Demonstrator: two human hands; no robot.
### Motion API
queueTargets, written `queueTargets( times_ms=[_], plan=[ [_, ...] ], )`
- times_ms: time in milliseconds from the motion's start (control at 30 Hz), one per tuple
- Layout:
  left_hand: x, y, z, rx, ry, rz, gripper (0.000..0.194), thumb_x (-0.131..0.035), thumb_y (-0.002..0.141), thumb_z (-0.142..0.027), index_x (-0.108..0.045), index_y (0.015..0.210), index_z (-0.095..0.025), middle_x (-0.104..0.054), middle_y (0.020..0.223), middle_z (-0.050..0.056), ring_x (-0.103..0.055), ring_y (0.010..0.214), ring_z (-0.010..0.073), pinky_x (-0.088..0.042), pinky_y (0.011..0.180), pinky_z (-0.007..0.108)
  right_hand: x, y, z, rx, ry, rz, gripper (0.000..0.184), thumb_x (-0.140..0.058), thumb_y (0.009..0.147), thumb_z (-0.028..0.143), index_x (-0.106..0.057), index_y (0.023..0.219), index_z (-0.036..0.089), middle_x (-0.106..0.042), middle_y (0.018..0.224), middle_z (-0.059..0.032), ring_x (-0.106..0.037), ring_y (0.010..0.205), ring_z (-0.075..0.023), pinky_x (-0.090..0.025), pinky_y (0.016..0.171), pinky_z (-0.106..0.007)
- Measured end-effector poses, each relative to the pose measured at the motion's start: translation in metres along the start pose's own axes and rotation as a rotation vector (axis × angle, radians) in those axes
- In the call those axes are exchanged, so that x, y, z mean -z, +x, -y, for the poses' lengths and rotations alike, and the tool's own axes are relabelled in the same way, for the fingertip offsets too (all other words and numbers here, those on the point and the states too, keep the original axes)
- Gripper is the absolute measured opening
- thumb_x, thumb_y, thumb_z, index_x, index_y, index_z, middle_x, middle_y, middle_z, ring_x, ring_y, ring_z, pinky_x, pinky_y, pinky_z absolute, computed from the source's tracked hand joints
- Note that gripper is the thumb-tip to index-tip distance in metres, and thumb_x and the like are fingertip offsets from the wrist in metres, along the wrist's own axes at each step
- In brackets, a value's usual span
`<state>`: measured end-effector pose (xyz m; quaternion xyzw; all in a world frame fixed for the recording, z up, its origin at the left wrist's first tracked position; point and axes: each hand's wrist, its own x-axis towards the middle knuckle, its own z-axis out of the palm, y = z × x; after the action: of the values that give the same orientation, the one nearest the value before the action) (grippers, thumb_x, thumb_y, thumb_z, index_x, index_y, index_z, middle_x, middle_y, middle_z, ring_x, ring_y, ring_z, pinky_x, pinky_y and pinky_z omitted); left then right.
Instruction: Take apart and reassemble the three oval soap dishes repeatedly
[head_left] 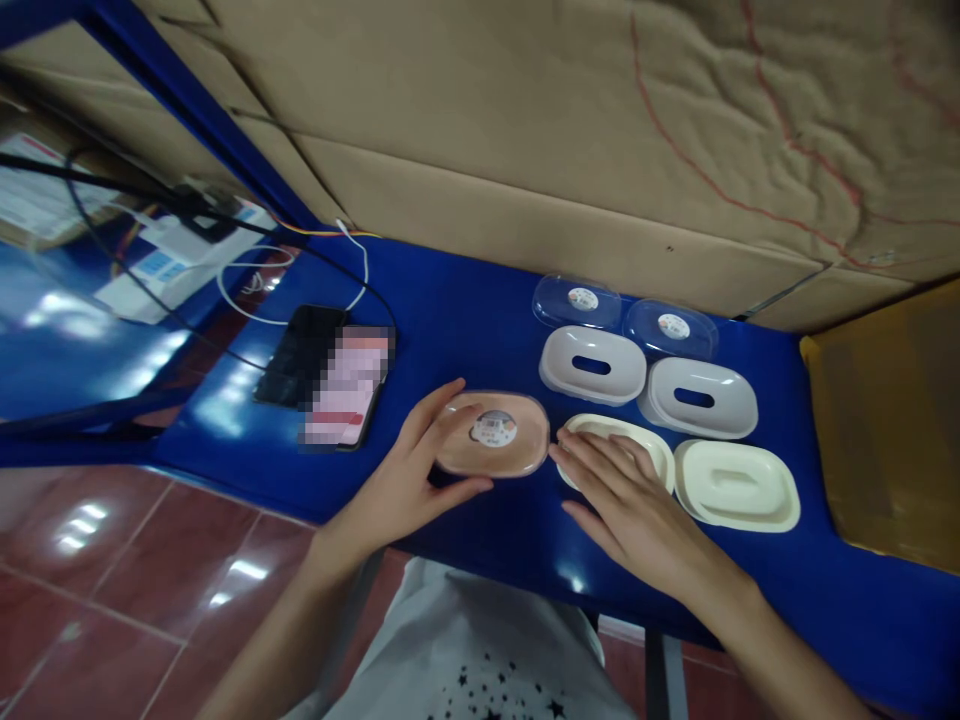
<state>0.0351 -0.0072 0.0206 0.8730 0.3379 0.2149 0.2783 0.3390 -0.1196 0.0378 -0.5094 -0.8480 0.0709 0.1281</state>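
My left hand [409, 470] holds the left end of a pinkish-brown oval soap box [517, 440], with its thumb at the near edge and its fingers at the far edge. The box has a clear lid with a round label. My right hand [622, 490] is stretched out flat, fingers together, over a cream oval tray [660, 445] and partly covers it. Its fingertips come close to the soap box's right end. Beside that tray lies a second cream tray [742, 485]. Behind them sit two pale oval trays [562, 375] [727, 400], each with a central slot.
Two clear lids [555, 300] [652, 325] with round labels lie at the back of the blue table [450, 290]. To the left are a phone [349, 385] with a blurred screen, a black device [300, 355] and cables. A brown box [885, 430] stands at the right.
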Motion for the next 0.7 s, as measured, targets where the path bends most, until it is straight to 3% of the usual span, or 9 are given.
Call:
queueTargets(
  times_ms=[333,700],
  plan=[
    [-0.0047,-0.004,0.0067,-0.004,0.004,0.011,0.087,-0.073,0.101,-0.05,-0.024,0.172,-0.038,-0.019,0.179,0.017,-0.033,0.163,0.0434,-0.044,0.126,0.063,0.0047,0.005,0.0053,0.067,0.033,-0.015,0.07,-0.051,0.11,0.014,-0.02,0.173,0.017,-0.054,0.166,-0.0112,-0.057,0.148,-0.0257,-0.045,0.121,-0.055],
    [-0.0018,-0.0034,0.0012,-0.036,0.061,-0.009,0.079,-0.073,0.102,-0.048,-0.031,0.168,-0.038,-0.027,0.176,0.015,-0.038,0.16,0.0412,-0.044,0.126,0.061,0.0072,0.0074,0.0049,0.078,0.052,-0.033,0.073,-0.051,0.111,0.019,-0.015,0.175,0.022,-0.057,0.164,-0.0101,-0.06,0.145,-0.0256,-0.049,0.118,-0.053]
  ],
)
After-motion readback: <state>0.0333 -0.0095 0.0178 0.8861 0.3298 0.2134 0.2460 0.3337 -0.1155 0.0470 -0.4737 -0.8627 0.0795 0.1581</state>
